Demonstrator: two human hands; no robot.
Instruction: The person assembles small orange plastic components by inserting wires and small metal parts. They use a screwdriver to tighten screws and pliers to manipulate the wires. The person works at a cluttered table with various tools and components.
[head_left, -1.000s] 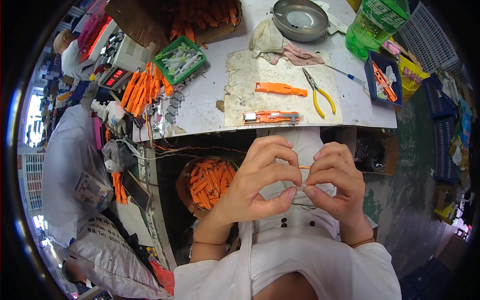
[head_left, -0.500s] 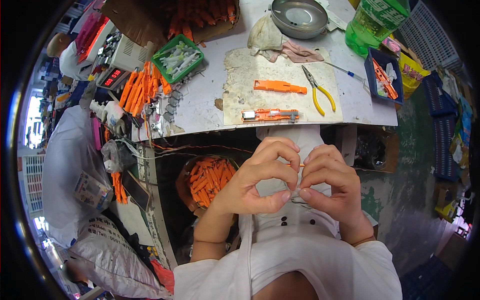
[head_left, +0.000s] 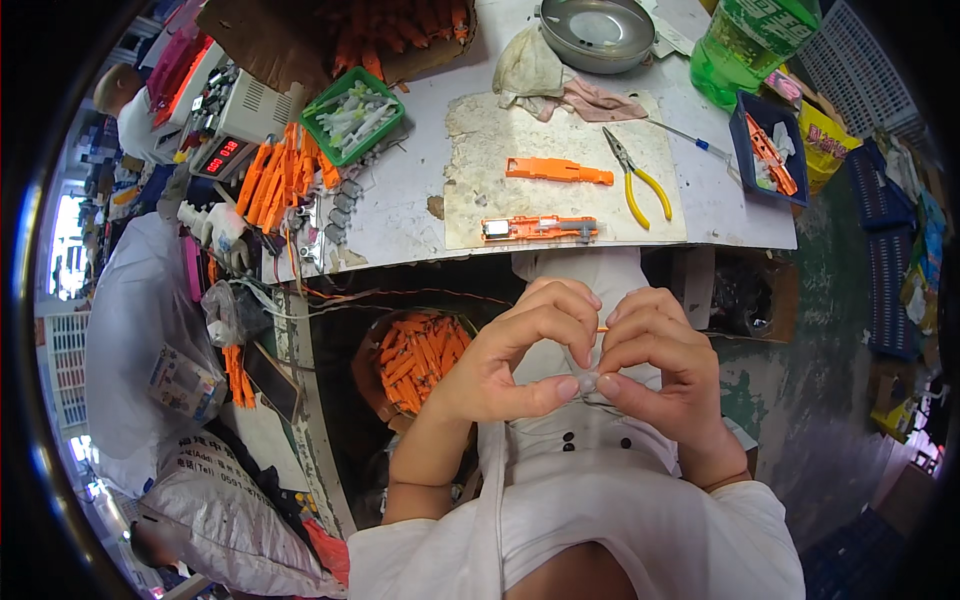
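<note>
Over my lap, just off the table's front edge, my left hand (head_left: 510, 362) and my right hand (head_left: 665, 365) meet fingertip to fingertip. Both are curled closed on a tiny translucent whitish piece (head_left: 587, 383), mostly covered by the thumbs. A sliver of something orange (head_left: 602, 329) shows between the upper fingers; its kind is hidden. Straight ahead on a worn board lie an orange plastic casing half (head_left: 558, 171) and, nearer me, an orange casing (head_left: 540, 229) with metal and grey parts inside. Yellow-handled pliers (head_left: 640, 185) lie open to their right.
Left on the table are a green basket (head_left: 330, 150) of small pale parts and a pile of orange casings (head_left: 270, 185). At the back stand a metal bowl (head_left: 600, 65) and a green bottle (head_left: 745, 55). A blue bin (head_left: 742, 150) sits right; a box of orange parts (head_left: 425, 360) is below.
My left index fingertip has lifted and shifted slightly off the thumb, so more of the translucent piece shows. My right hand is almost unmoved, and the things on the table stay put.
</note>
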